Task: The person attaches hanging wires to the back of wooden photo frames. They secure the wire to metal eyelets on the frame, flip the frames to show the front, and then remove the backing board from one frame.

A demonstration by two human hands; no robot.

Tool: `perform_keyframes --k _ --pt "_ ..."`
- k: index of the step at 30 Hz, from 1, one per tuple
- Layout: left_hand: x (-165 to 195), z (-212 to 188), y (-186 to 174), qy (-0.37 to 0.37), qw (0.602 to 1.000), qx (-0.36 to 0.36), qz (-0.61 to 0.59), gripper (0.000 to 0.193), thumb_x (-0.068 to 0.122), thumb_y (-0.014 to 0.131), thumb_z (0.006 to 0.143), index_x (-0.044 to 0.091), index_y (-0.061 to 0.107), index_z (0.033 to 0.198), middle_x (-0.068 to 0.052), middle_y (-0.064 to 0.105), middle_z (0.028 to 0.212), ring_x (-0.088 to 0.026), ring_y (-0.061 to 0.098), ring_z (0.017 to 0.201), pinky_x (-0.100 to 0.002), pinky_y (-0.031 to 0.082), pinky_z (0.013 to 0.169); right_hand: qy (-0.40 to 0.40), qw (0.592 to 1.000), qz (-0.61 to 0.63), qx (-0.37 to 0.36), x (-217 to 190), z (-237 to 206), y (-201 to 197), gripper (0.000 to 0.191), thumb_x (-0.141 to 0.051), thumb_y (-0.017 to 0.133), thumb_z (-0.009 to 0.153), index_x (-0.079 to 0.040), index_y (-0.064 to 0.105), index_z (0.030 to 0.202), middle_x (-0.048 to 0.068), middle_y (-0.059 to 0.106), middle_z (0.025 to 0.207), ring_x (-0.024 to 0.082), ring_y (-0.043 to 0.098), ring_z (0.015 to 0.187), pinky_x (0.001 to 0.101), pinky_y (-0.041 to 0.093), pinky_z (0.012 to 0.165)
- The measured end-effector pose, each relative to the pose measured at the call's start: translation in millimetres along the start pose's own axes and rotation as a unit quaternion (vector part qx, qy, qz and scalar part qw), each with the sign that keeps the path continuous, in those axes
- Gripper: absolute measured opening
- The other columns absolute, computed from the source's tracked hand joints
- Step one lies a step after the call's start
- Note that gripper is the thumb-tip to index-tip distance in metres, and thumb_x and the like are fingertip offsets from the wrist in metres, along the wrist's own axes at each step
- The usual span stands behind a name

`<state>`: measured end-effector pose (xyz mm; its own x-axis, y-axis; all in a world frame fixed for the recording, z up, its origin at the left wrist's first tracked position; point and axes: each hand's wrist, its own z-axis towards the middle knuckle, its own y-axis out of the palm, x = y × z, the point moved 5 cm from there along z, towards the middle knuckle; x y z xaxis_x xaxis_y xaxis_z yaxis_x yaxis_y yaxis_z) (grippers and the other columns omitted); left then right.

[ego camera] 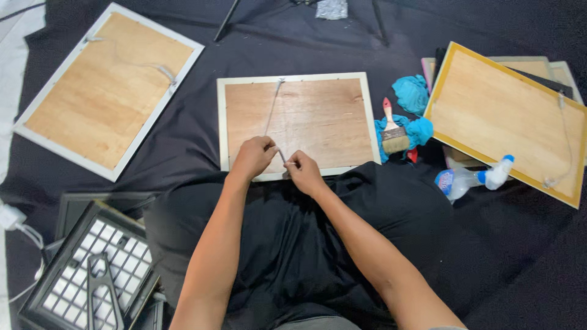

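A picture frame (318,116) lies face down in front of me, its brown wooden back up and a pale border around it. A thin grey hanging cord (273,107) runs from the top edge down toward my hands. My left hand (254,156) pinches the cord's lower end at the frame's near edge. My right hand (302,171) sits close beside it, fingers closed on the same cord end. Both hands rest over the near rim of the frame, above my dark-clothed lap.
A second face-down frame (104,91) lies at the far left, a yellow-edged one (507,116) on a stack at the right. A paintbrush (393,131) and blue cloths (411,95) lie between. A spray bottle (471,178) lies right; a black grid filter (92,275) sits lower left.
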<state>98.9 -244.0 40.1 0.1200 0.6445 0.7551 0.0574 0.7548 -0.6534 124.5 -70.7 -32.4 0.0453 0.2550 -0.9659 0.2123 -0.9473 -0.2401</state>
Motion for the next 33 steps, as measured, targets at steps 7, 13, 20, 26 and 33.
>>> perform_keyframes --k 7,13,20,26,33 --pt "9.8 -4.3 -3.7 -0.061 0.997 -0.033 -0.029 0.023 0.023 0.071 0.088 0.002 0.076 0.098 -0.018 0.075 0.092 -0.031 0.072 0.082 -0.040 0.055 0.076 0.016 0.998 -0.026 0.050 2.6 -1.5 -2.9 0.012 -0.009 0.068 0.095 0.000 0.061 0.091 0.011 0.072 0.076 0.016 0.071 0.066 0.0293 0.056 0.061" --pt "14.3 -3.7 -3.9 -0.070 0.996 -0.043 -0.034 0.023 0.022 0.071 0.088 0.001 0.076 0.098 -0.018 0.075 0.090 -0.030 0.072 0.081 -0.039 0.055 0.075 0.079 0.991 0.103 0.018 7.0 0.2 3.8 0.007 -0.004 0.060 0.097 0.002 0.056 0.098 0.012 0.074 0.090 0.013 0.073 0.069 0.0297 0.061 0.059" --pt "17.7 -2.7 -5.4 -0.066 0.996 -0.048 -0.024 0.024 0.023 0.071 0.087 0.002 0.077 0.097 -0.017 0.075 0.092 -0.029 0.072 0.083 -0.038 0.055 0.076 0.109 0.983 0.147 0.010 2.1 -0.9 2.0 0.025 -0.002 0.054 0.097 -0.002 0.059 0.122 0.013 0.074 0.094 0.014 0.070 0.072 0.0301 0.060 0.064" --pt "20.1 -4.5 -1.7 -0.129 0.985 -0.114 -0.013 0.026 0.024 0.064 0.087 0.003 0.075 0.099 -0.016 0.073 0.093 -0.030 0.069 0.080 -0.040 0.054 0.074 0.022 0.998 -0.034 0.041 -11.3 -1.6 -3.0 0.030 -0.002 0.053 0.095 -0.005 0.066 0.122 0.012 0.079 0.094 0.018 0.075 0.083 0.0322 0.058 0.075" --pt "11.5 -0.3 3.2 -0.055 0.995 -0.087 0.002 0.027 0.025 0.064 0.088 0.003 0.075 0.098 -0.019 0.073 0.096 -0.034 0.069 0.086 -0.041 0.054 0.078 -0.049 0.988 -0.124 0.075 -12.5 1.3 -4.1 0.033 -0.003 0.059 0.092 -0.007 0.068 0.123 0.016 0.077 0.095 0.028 0.076 0.087 0.0359 0.059 0.078"
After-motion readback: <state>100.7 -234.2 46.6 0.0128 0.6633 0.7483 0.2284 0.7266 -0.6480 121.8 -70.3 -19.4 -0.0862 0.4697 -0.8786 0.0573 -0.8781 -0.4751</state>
